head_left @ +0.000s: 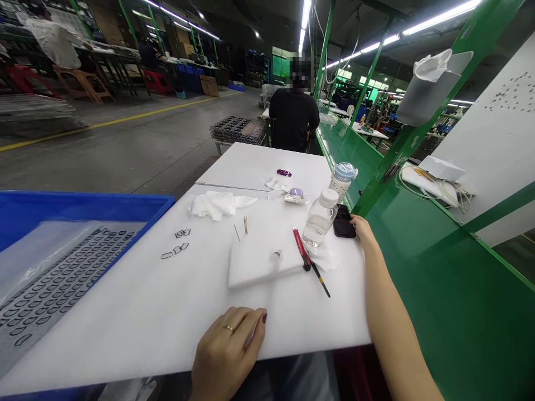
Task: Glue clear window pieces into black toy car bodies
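Observation:
My left hand [228,348] rests on the front edge of the white table [125,334], fingers closed, with nothing visible in it. My right hand [363,229] lies at the table's far right side, its fingertips beside a black phone [343,221]. A white foam block [263,262] sits between my hands, with a red-handled tool [301,248] lying against its right end. Several small black rubber outlines [175,248] lie loose left of the block. A clear water bottle [320,218] lies near my right hand.
A blue tray [83,201] at the left holds a sheet of black rubber pieces [54,284]. Crumpled tissue [219,204], a blue-capped bottle [343,178] and a purple object [284,172] stand further along. A seated person [293,118] is beyond the table; a green bench runs along the right.

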Demonstrator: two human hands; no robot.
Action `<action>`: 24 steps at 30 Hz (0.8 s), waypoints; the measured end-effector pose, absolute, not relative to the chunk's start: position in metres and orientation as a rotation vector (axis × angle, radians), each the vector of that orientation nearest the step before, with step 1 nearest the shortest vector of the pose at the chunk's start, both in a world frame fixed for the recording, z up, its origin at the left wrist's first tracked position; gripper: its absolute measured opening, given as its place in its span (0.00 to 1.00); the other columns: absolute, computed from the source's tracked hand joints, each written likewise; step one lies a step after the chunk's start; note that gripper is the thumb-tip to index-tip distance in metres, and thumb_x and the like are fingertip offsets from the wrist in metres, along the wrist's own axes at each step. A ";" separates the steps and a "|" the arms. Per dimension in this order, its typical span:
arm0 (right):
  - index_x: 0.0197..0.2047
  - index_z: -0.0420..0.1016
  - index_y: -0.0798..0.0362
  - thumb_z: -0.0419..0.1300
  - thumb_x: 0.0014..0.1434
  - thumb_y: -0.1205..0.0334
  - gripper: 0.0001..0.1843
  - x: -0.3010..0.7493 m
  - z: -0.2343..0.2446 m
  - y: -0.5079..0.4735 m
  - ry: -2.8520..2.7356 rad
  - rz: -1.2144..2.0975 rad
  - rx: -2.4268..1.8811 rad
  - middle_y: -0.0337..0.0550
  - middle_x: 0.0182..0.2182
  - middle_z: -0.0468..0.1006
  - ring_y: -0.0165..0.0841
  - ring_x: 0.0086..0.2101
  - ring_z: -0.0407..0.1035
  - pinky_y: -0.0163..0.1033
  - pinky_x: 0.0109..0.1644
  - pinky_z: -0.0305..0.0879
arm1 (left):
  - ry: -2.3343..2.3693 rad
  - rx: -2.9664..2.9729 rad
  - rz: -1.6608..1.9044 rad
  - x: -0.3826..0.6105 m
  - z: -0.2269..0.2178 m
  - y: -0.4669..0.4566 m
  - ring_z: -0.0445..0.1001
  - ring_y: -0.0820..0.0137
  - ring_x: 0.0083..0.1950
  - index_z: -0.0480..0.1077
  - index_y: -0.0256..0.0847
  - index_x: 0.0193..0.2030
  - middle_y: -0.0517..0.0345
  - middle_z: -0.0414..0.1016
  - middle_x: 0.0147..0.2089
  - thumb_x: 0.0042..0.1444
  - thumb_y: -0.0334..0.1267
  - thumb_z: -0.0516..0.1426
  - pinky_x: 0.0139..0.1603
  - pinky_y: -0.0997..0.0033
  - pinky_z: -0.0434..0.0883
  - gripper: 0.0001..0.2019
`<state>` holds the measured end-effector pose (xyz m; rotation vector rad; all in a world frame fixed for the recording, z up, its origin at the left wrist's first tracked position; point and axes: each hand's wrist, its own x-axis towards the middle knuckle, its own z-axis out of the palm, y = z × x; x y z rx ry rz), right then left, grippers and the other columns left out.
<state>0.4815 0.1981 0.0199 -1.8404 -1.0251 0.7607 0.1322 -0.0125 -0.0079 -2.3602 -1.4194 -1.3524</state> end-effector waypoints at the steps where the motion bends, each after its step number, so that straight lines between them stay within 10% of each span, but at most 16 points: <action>1: 0.53 0.71 0.55 0.59 0.65 0.56 0.16 0.482 0.020 0.198 -1.021 0.765 -1.835 0.48 0.51 0.73 0.37 0.46 0.71 0.47 0.49 0.71 | -1.417 -2.361 -1.352 0.132 -0.008 -0.012 0.71 0.71 0.32 0.72 0.39 0.40 0.59 0.73 0.31 0.62 0.29 0.54 0.36 0.69 0.67 0.06; 18: 0.52 0.71 0.54 0.59 0.64 0.54 0.17 0.480 0.019 0.195 -1.134 0.668 -1.926 0.48 0.52 0.72 0.38 0.48 0.69 0.49 0.52 0.68 | -1.422 -2.364 -1.349 0.132 -0.006 -0.013 0.71 0.72 0.32 0.72 0.39 0.39 0.60 0.73 0.31 0.63 0.29 0.54 0.35 0.69 0.67 0.06; 24: 0.53 0.70 0.49 0.65 0.48 0.44 0.31 0.474 0.016 0.201 -1.104 0.498 -2.107 0.53 0.56 0.66 0.47 0.55 0.63 0.49 0.58 0.60 | -1.414 -2.358 -1.345 0.133 -0.006 -0.012 0.70 0.72 0.32 0.72 0.38 0.40 0.59 0.72 0.31 0.63 0.29 0.54 0.35 0.69 0.67 0.05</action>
